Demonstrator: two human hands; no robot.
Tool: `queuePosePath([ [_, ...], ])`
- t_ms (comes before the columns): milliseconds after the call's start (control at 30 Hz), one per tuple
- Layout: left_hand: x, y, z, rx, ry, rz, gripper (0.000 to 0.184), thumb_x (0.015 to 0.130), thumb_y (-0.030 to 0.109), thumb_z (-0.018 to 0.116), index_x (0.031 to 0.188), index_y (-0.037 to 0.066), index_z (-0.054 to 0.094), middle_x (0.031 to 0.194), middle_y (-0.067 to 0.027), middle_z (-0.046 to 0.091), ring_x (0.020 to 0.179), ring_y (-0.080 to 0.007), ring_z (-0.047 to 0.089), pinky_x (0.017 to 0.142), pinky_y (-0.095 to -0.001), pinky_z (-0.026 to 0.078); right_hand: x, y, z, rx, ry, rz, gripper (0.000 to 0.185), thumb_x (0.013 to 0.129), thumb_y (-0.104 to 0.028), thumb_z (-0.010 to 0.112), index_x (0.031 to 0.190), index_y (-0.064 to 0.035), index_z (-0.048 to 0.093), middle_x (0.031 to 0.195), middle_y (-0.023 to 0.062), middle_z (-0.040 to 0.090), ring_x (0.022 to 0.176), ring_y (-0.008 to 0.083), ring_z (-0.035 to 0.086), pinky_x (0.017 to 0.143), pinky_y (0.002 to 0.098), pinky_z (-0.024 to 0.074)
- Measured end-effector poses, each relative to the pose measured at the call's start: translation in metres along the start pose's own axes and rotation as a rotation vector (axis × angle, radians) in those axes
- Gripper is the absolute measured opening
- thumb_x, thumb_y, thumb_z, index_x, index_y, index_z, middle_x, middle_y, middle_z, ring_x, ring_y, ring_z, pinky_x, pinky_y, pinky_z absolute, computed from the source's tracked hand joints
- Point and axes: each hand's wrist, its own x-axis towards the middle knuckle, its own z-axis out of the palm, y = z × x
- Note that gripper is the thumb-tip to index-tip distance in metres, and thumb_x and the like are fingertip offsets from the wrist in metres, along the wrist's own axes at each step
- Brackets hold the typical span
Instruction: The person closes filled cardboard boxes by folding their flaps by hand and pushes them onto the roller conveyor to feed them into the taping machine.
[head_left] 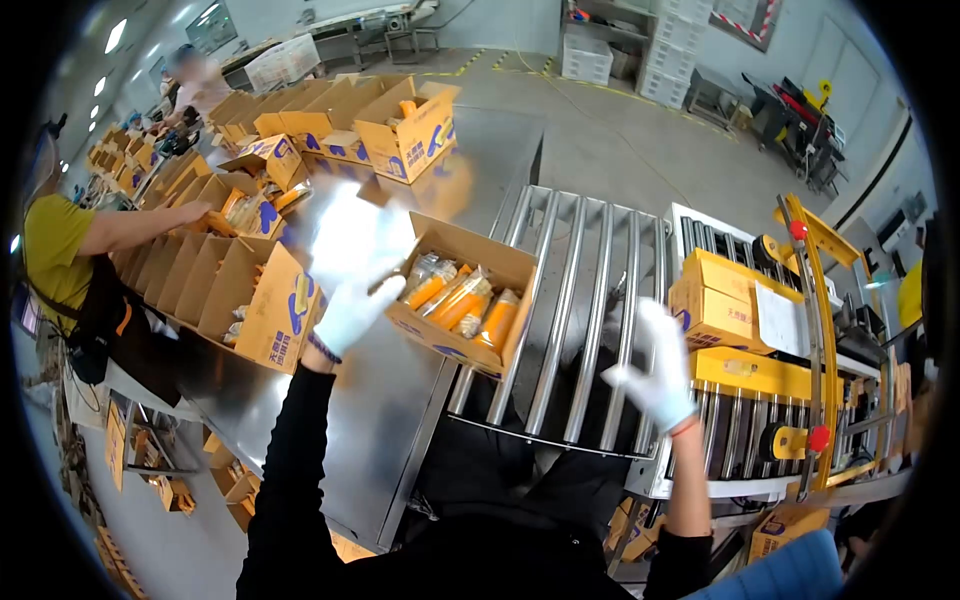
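Observation:
An open cardboard carton [515, 268] holds several orange-and-clear plastic packs [460, 300]. It sits where the steel table meets the roller conveyor. My left hand [355, 305], in a white glove, is at the carton's left side with thumb and fingers apart; glare blurs the fingertips, and I cannot tell whether they touch the cardboard. Over the right end of the rollers [565, 315] is my right hand [655, 370], gloved too, fingers spread, holding nothing and apart from the carton. A closed carton [735, 305] with a white sheet rests to its right, by the yellow-framed machine [825, 350].
More open cartons [410, 130] stand at the table's far end. At left, a person in a yellow-green shirt [60, 245] reaches into a row of cartons [215, 290]. Steel table [330, 430] spreads between us. White crates [680, 50] are stacked by the back wall.

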Motion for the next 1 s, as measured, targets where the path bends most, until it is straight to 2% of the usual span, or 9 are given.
queuePosePath([
  [167,-0.004,0.033,0.004,0.129,-0.337,0.122,0.031,0.100,0.032,0.060,0.116,0.009,0.073,0.124,-0.0134,0.069,0.113,-0.0344,0.063,0.100,-0.0407,0.050,0.021,-0.060,0.093,-0.043,-0.348,-0.311,0.080,0.080,-0.035,0.080,0.147,-0.0063,0.047,0.153,0.0119,0.045,0.145,0.0299,0.039,0.122,0.0539,0.0242],
  [300,0.046,0.012,0.046,0.353,-0.234,0.296,0.026,0.095,0.031,0.065,0.108,0.009,0.071,0.106,-0.0145,0.067,0.106,-0.0360,0.061,0.092,-0.0437,0.050,0.059,-0.038,0.088,0.377,-0.331,-0.118,0.040,0.083,-0.028,0.077,0.116,-0.0079,0.072,0.116,0.0144,0.072,0.120,0.0317,0.062,0.115,0.0473,0.0382],
  [433,0.055,-0.003,0.089,0.488,0.209,0.276,0.036,0.094,0.033,0.068,0.115,0.005,0.062,0.105,-0.0155,0.060,0.114,-0.0371,0.058,0.100,-0.0447,0.047,0.109,-0.067,0.076,-0.211,-0.148,-0.210,0.085,0.072,-0.028,0.086,0.144,-0.0031,0.049,0.143,0.0162,0.054,0.135,0.0340,0.048,0.120,0.0483,0.0301],
  [533,0.039,-0.041,0.090,0.109,0.347,-0.121,0.049,0.098,0.036,0.065,0.130,0.001,0.055,0.118,-0.0123,0.061,0.118,-0.0272,0.058,0.104,-0.0398,0.046,0.089,-0.092,0.085,-0.306,-0.043,-0.146,0.102,0.065,-0.033,0.089,0.146,0.0048,0.041,0.145,0.0175,0.050,0.138,0.0356,0.043,0.122,0.0541,0.0249],
  [600,0.035,-0.070,0.088,-0.850,-0.086,-0.311,0.057,0.099,0.036,0.066,0.137,-0.003,0.051,0.126,-0.0111,0.063,0.119,-0.0197,0.058,0.106,-0.0348,0.046,0.048,-0.095,0.097,-0.145,-0.248,-0.099,0.100,0.064,-0.032,0.090,0.146,0.0025,0.042,0.143,0.0174,0.051,0.136,0.0341,0.045,0.121,0.0555,0.0257],
  [800,0.090,0.001,0.193,-0.613,0.020,-0.254,0.053,0.103,0.023,0.057,0.144,-0.006,0.043,0.132,-0.0149,0.060,0.121,-0.0169,0.057,0.104,-0.0340,0.047,0.022,-0.002,0.058,-0.495,-0.201,0.064,0.106,0.060,-0.025,0.092,0.149,-0.0012,0.039,0.147,0.0179,0.048,0.140,0.0351,0.042,0.124,0.0552,0.0213],
  [867,0.091,0.058,0.276,-0.537,0.184,0.039,0.053,0.102,0.026,0.060,0.142,-0.006,0.045,0.122,-0.0188,0.064,0.115,-0.0224,0.062,0.103,-0.0351,0.048,0.040,0.023,0.038,-0.549,-0.155,0.209,0.109,0.061,-0.022,0.091,0.152,0.0003,0.034,0.155,0.0198,0.041,0.147,0.0367,0.034,0.126,0.0530,0.0190],
  [933,0.082,0.075,0.351,-0.410,0.012,0.214,0.058,0.101,0.033,0.061,0.142,-0.005,0.046,0.123,-0.0212,0.065,0.117,-0.0281,0.062,0.104,-0.0375,0.047,0.050,0.064,0.032,-0.573,-0.135,0.213,0.099,0.072,-0.021,0.083,0.153,0.0027,0.031,0.158,0.0217,0.035,0.150,0.0385,0.028,0.126,0.0517,0.0180],
  [1000,0.103,0.102,0.295,-0.687,-0.853,0.003,0.065,0.101,0.041,0.059,0.147,-0.002,0.044,0.135,-0.0234,0.059,0.126,-0.0330,0.057,0.108,-0.0402,0.045,0.055,0.087,0.030,-0.653,-0.091,0.173,0.083,0.083,-0.018,0.073,0.153,0.0026,0.033,0.158,0.0204,0.036,0.150,0.0381,0.029,0.126,0.0506,0.0189],
])
